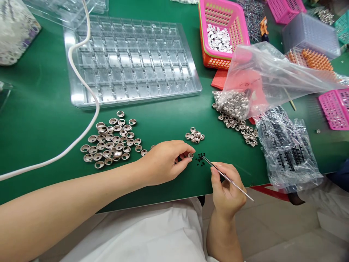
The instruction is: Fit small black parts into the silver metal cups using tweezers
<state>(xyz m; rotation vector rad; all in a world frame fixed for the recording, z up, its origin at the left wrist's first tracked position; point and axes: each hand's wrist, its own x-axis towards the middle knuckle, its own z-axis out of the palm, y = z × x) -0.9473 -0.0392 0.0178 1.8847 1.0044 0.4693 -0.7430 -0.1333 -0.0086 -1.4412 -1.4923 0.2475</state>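
My left hand [166, 162] pinches one small silver metal ring-shaped part [190, 155] between thumb and fingers, just above the green tabletop. Closed round a thin metal rod like tweezers [231, 181], my right hand [227, 185] points its tip into a scatter of tiny black pieces [200, 159]; whether the tip grips one is too small to tell. A small cluster of silver parts [195, 135] lies just beyond my left fingertips. To the left, many more silver parts [109, 142] are spread in a loose group, a few partly hidden behind my left hand.
A clear compartment tray [131, 96] lies at the back, with a white cable [81, 76] across its left side. At right are a pink basket [240, 22] of white discs, a plastic bag [234, 103] spilling silver parts, and clear bags with black pieces [289, 153].
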